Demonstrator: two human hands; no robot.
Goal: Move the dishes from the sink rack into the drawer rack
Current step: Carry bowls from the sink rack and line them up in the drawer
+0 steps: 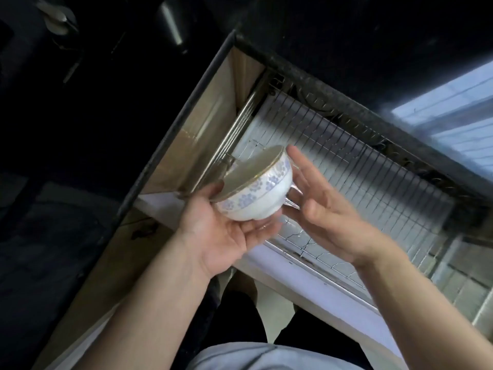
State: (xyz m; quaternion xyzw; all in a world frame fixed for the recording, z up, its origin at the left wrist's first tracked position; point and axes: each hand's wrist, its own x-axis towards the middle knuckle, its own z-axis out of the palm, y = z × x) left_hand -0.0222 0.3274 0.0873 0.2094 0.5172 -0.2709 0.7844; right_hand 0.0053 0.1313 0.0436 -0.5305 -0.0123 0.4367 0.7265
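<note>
We hold a white bowl (254, 186) with a blue flower pattern and a gold rim between our two hands, above the near left corner of the pulled-out drawer rack (354, 161). Our left hand (226, 231) cups it from below, palm up, fingers curled under its base and the thumb up against its rim. The bowl is tilted, its opening facing up and to the left. Our right hand (320, 206) sits just to the right of the bowl, fingers straight and relaxed beside its wall; we cannot tell whether they touch it. The dark tabletop (360, 76) lies beyond both hands.
</note>
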